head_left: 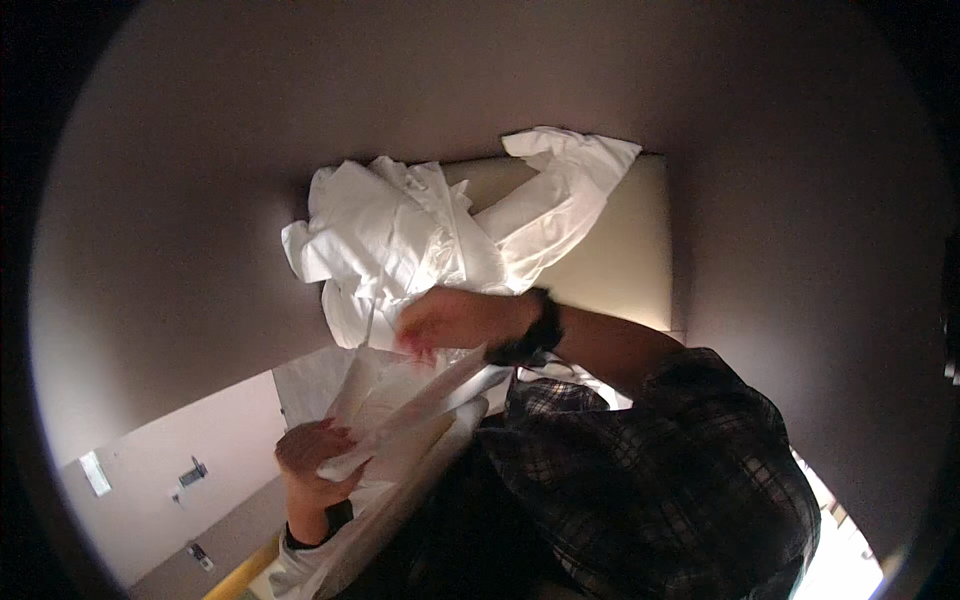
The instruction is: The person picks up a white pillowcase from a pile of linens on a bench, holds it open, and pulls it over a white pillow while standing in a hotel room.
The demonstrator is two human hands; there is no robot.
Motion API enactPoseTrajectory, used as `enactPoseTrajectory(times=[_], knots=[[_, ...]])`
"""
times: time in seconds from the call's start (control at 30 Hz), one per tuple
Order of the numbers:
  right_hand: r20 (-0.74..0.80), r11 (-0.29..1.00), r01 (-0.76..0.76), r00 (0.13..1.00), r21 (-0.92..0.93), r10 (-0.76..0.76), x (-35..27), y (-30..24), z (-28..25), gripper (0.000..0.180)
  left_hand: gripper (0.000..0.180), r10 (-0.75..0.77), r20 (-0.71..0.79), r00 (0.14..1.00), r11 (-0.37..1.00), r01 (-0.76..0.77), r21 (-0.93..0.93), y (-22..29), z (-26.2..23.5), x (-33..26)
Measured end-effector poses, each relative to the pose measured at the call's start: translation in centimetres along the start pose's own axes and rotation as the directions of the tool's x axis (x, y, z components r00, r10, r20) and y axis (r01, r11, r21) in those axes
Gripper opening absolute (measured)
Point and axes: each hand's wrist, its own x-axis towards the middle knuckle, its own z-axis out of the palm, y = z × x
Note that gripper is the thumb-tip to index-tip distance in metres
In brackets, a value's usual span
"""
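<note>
A heap of thin white fabric [365, 230], sleeve-like in its right-hand part, lies crumpled on a cream padded surface [610, 260]. From it, loose white sheeting [405, 410], partly see-through, comes down toward me. At the lower left, my left hand [318, 460] has its fingers closed on a fold of this sheeting. My right hand [440, 322] reaches across from the right, over the near edge of the heap. Its fingers point down and are smeared by motion, so its grip on the fabric cannot be made out. A dark band circles each wrist.
Dark brownish walls [780, 220] stand close around the padded surface. A yellow bar [250, 570] runs along the lower left, before a pale wall [150, 480] with small fixtures. My dark plaid sleeve [660, 470] hides much of the lower right.
</note>
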Motion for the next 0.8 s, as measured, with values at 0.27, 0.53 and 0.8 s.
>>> enactPoseTrajectory(times=[0.27, 0.53, 0.8], knots=[[-0.842, 0.639, -0.553, -0.288, 0.534, 0.455, -15.4, 13.0, -19.5, 0.077, 0.026, -0.479, -0.628, 0.613, 0.691, 0.705, 0.159, 0.6, -2.8, -8.3], [-0.869, 0.775, -0.398, -0.165, 0.492, 0.467, -13.2, 15.8, -25.3, 0.054, 0.026, -0.632, -0.743, 0.219, 0.531, 0.821, -0.210, 1.1, -2.1, -9.8], [-0.951, 0.865, -0.479, 0.173, 0.148, 0.258, -15.8, 12.5, -17.6, 0.072, 0.024, -0.691, -0.660, 0.294, 0.579, 0.772, -0.262, -0.6, -1.0, -10.5]])
